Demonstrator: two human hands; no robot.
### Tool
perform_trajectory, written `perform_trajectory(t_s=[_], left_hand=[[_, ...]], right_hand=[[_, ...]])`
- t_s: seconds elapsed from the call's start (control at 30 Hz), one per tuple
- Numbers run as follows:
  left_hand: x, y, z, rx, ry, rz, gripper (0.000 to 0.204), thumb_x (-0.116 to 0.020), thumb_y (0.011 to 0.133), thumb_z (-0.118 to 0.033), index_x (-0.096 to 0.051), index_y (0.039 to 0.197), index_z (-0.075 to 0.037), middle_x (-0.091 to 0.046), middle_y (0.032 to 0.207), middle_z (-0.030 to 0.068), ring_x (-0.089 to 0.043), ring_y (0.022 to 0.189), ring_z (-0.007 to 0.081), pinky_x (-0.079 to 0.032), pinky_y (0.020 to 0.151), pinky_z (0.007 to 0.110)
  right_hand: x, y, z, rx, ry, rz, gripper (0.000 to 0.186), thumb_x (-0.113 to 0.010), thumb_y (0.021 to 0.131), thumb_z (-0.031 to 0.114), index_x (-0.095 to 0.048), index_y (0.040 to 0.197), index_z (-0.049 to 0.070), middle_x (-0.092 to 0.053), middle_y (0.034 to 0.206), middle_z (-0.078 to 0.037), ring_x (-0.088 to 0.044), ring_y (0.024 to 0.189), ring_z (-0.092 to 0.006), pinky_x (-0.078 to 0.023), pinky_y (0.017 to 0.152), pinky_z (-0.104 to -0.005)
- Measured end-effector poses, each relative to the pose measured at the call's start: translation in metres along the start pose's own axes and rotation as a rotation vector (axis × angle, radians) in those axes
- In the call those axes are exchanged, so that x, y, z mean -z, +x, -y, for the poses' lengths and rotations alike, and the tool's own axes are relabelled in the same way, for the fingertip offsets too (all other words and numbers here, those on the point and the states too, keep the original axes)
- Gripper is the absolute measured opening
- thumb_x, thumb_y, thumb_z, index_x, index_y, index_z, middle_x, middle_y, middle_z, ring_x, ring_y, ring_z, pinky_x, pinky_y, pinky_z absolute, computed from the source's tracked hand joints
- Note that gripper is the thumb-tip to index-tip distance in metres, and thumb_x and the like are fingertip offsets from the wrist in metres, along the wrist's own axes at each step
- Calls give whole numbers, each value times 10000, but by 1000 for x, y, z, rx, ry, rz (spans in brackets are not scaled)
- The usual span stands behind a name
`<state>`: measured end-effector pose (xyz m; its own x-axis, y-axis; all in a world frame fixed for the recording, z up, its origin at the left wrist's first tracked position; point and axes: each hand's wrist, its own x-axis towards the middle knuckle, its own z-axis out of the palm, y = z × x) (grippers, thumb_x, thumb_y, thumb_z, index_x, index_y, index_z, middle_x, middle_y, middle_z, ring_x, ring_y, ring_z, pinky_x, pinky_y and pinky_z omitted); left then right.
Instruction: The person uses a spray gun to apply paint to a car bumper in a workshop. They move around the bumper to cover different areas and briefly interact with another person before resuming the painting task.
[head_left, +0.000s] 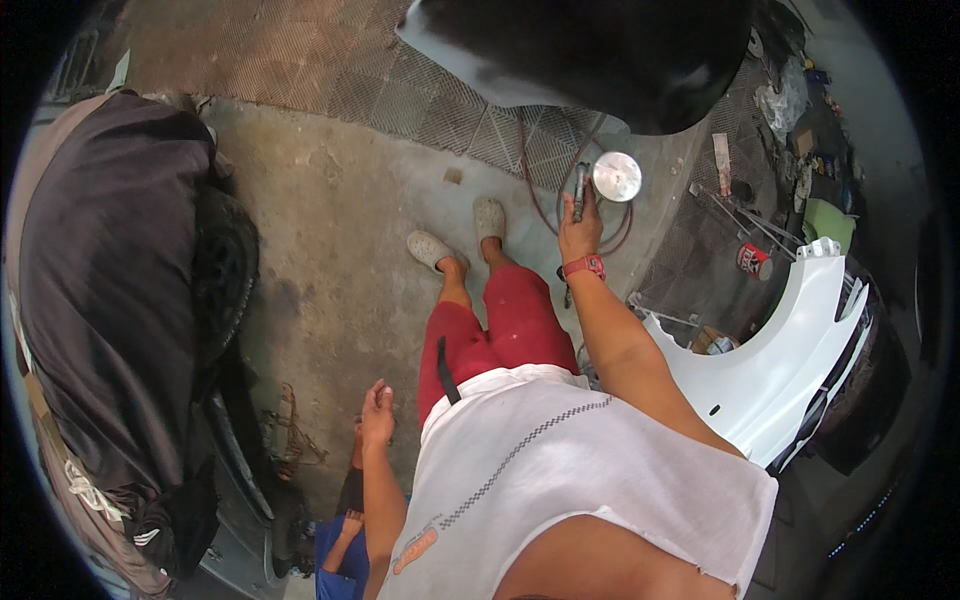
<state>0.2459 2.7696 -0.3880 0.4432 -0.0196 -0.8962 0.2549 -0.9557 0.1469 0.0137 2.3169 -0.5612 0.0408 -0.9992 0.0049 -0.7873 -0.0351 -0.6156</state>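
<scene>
My right hand [581,222] is wrapped round the handle of a spray gun [580,188]. A round, whitish paint cup [617,177] sits on the gun's right side. Just beyond it hangs a glossy black car panel [590,60], its lower edge a short way from the cup. Down at my left side, my left hand [377,412] hangs with loosely bent fingers and holds nothing that I can see. A reddish-brown hose [527,170] loops behind the gun and my right wrist; where it joins the gun is hidden.
A white car fender [775,370] stands close on my right. To the left is a car under a dark cover [110,290], its wheel [225,270] showing. Another person in blue [340,550] is at the lower left. A red can [752,261] stands at right.
</scene>
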Motion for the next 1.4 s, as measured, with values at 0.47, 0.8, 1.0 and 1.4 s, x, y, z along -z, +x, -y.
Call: perform_trajectory(t_s=[0.47, 0.8, 1.0, 1.4], left_hand=[[-10, -23, -60, -75, 70, -102, 512, -576, 1099, -359, -531, 1538, -99, -594, 1515, 170, -590, 1372, 321, -479, 1107, 415], [-18, -3, -55, -131, 6, -62, 528, -580, 1093, -334, -531, 1526, -36, -620, 1477, 182, -601, 1354, 280, -468, 1118, 384], [5, 0, -40, -144, 90, -55, 532, -575, 1093, -337, -533, 1513, -13, -616, 1479, 187, -596, 1363, 271, -455, 1136, 381], [-33, 64, -48, -175, 74, 164, 495, -628, 1075, -274, -551, 1481, -1, -676, 1374, 205, -675, 1254, 279, -527, 1064, 385]], right_hand=[[65, 32, 10, 104, 64, 181, 527, -655, 1051, 306, -565, 1495, 38, -661, 1373, -268, -665, 1233, -426, -539, 998, -455], [95, 21, 47, -14, 264, 282, 594, -607, 1074, 381, -473, 1585, 109, -618, 1451, -254, -636, 1272, -449, -529, 1013, -476], [43, 37, 35, -101, 193, 428, 658, -574, 1061, 496, -472, 1585, 111, -666, 1310, -315, -629, 1208, -512, -517, 996, -524], [-182, 18, -36, -43, 5, 229, 609, -638, 1033, 446, -575, 1488, 47, -667, 1321, -304, -659, 1182, -484, -546, 961, -519]])
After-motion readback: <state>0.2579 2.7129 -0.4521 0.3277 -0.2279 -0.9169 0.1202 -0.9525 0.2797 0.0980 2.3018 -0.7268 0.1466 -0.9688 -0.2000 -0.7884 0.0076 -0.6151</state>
